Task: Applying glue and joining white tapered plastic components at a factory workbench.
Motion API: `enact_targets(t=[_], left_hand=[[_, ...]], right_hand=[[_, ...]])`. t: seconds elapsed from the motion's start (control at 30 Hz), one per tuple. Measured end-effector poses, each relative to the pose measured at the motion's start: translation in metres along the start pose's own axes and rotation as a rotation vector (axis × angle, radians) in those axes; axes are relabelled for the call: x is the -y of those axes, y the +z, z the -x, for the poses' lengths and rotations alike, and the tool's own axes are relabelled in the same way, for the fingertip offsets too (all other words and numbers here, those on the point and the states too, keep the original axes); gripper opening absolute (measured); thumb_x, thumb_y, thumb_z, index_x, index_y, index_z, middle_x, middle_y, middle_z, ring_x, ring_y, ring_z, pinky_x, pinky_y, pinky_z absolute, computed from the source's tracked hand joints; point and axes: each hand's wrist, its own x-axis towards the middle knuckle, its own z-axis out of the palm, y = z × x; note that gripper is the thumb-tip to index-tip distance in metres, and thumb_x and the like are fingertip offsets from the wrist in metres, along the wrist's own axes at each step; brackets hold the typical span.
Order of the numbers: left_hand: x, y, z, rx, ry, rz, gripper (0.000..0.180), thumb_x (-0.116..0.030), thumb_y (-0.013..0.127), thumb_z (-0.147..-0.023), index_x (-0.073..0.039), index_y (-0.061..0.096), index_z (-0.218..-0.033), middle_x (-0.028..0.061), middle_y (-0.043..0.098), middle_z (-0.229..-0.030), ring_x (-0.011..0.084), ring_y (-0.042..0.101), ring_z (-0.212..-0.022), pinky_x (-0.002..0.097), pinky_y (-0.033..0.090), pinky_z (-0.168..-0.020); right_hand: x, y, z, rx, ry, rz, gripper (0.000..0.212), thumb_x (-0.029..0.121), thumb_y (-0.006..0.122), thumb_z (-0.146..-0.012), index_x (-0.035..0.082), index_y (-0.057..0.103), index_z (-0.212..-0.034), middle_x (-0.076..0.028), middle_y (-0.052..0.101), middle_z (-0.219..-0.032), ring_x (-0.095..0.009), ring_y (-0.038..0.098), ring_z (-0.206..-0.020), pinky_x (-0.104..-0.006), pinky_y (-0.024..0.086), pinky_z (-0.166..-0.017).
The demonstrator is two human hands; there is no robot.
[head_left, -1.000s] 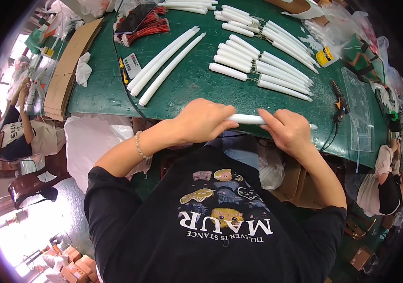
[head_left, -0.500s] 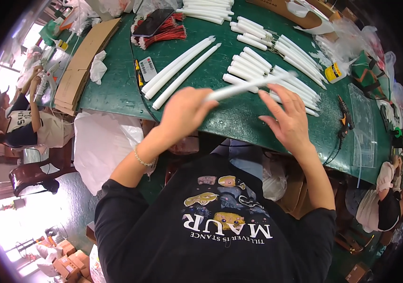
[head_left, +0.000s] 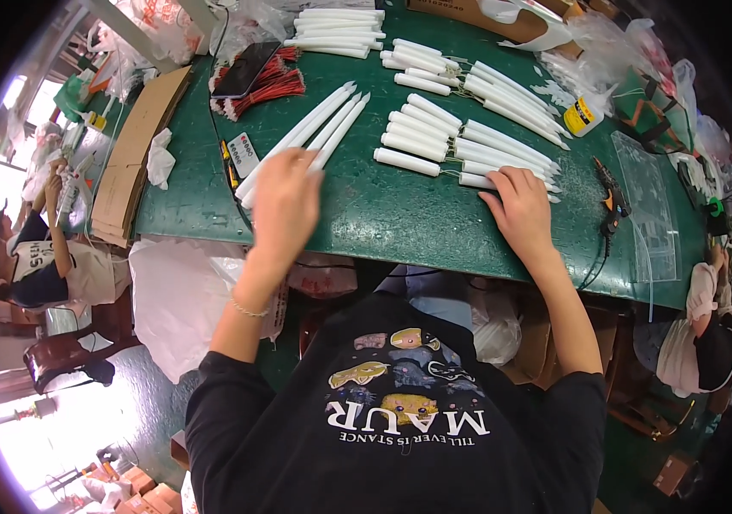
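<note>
My left hand [head_left: 285,210], smeared by motion, is closed round the lower end of a white taper candle [head_left: 340,135] with a pointed tip. This candle lies alongside other white tapers [head_left: 310,120] on the green table, and the hand covers their near ends. My right hand [head_left: 522,210] pinches the nearest candle piece [head_left: 474,181] of a group, fingertips on top and thumb at its near side. Thin wires link such pointed pieces to short white tubes [head_left: 406,162] on their left. Behind lies a similar group [head_left: 422,81].
On the table [head_left: 366,223] lie red wires [head_left: 272,90] under a dark phone [head_left: 247,70], a small remote [head_left: 243,154], a yellow-black pen-like tool [head_left: 229,163], a yellow tub [head_left: 583,117] and a glue gun [head_left: 612,201]. More candles [head_left: 338,32] lie far back. Co-workers sit at both sides.
My left hand has carried a candle leftward and down beside the tapers there. My right hand has come down onto the nearest wired piece. The view has shifted slightly.
</note>
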Motion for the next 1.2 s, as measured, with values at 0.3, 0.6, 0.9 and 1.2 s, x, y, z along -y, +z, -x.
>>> enact_targets(t=[0.3, 0.6, 0.9, 1.2], left_hand=[[-0.066, 0.078, -0.036, 0.206, 0.258, 0.231, 0.029, -0.014, 0.077, -0.08, -0.004, 0.067, -0.105, 0.0103, 0.062, -0.104, 0.0314, 0.057, -0.11, 0.0439, 0.045, -0.095], [-0.077, 0.052, -0.029, 0.398, 0.144, 0.587, 0.022, -0.02, 0.064, -0.098, -0.002, 0.064, -0.11, 0.0168, 0.065, -0.097, 0.038, 0.064, -0.09, 0.0437, 0.051, -0.081], [-0.082, 0.041, -0.031, 0.7, -0.149, 0.878, 0.027, -0.028, 0.058, -0.105, -0.002, 0.06, -0.111, 0.0097, 0.064, -0.088, 0.0194, 0.063, -0.079, 0.0327, 0.049, -0.071], [-0.083, 0.045, -0.031, 0.893, -0.196, 1.07, 0.03, -0.031, 0.05, -0.11, -0.003, 0.058, -0.116, -0.0018, 0.052, -0.077, 0.0054, 0.047, -0.064, 0.0217, 0.041, -0.059]], right_hand=[[0.002, 0.015, -0.004, -0.005, 0.023, -0.145, 0.026, 0.019, 0.076, -0.085, 0.006, 0.069, -0.107, -0.007, 0.064, -0.105, -0.03, 0.06, -0.1, -0.0408, 0.046, -0.084], [0.011, 0.004, 0.001, -0.034, 0.007, -0.301, 0.026, 0.015, 0.075, -0.086, 0.006, 0.066, -0.109, -0.008, 0.068, -0.102, -0.03, 0.063, -0.097, -0.041, 0.046, -0.089], [0.019, -0.008, 0.004, -0.053, 0.023, -0.363, 0.026, 0.014, 0.076, -0.086, 0.006, 0.067, -0.109, -0.009, 0.069, -0.099, -0.03, 0.064, -0.093, -0.0407, 0.046, -0.088], [0.022, -0.011, 0.004, -0.066, 0.008, -0.421, 0.027, 0.012, 0.077, -0.085, 0.006, 0.067, -0.109, -0.009, 0.069, -0.098, -0.031, 0.063, -0.09, -0.0407, 0.048, -0.085]])
